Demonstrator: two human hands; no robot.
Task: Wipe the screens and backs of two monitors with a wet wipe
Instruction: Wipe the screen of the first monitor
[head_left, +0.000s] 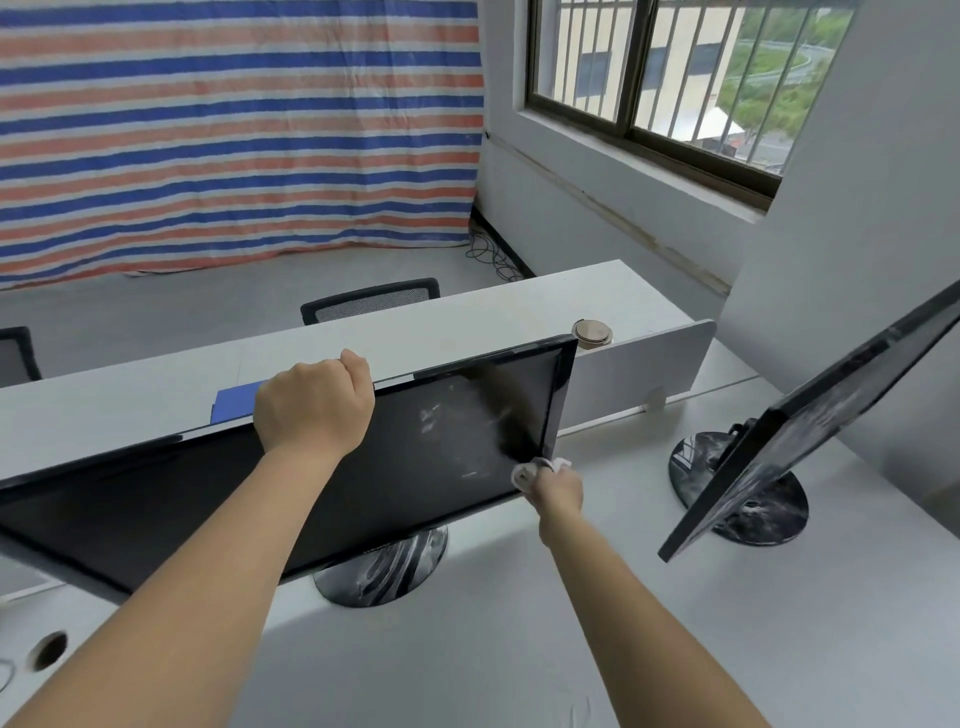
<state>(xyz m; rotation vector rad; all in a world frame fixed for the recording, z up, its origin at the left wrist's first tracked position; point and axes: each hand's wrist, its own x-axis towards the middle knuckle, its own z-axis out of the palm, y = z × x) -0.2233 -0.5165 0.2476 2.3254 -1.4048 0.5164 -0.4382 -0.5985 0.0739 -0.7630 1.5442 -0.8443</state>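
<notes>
Hanging across the far wall, a blue, red and white striped tarpaulin (234, 130) fills the background, with a barred window (675, 67) to its right. The white surface (519, 649) carries both monitors. The near monitor (441, 441), tilted on its round glossy stand (382, 566), reaches from the left edge to the middle; its dark screen shows smears toward the right side. The second monitor (810, 441) stands well apart at the right, seen nearly edge-on. A low white divider panel (639, 364) runs behind the near monitor, then a further surface (467, 322) and a mesh-backed chair (371, 300). The left forearm crosses the screen and hides part of it. The left grip (314, 402) curls over the near monitor's top edge, fingertips hidden behind it. The right grip (558, 491) pinches a crumpled white wet wipe (524, 473) against the screen's lower right corner. A round tan disc (592, 332) lies on the further surface, just past the monitor's upper right corner. A flat blue thing (234, 402) shows beside the left grip. A cable hole (50, 649) sits at lower left.
</notes>
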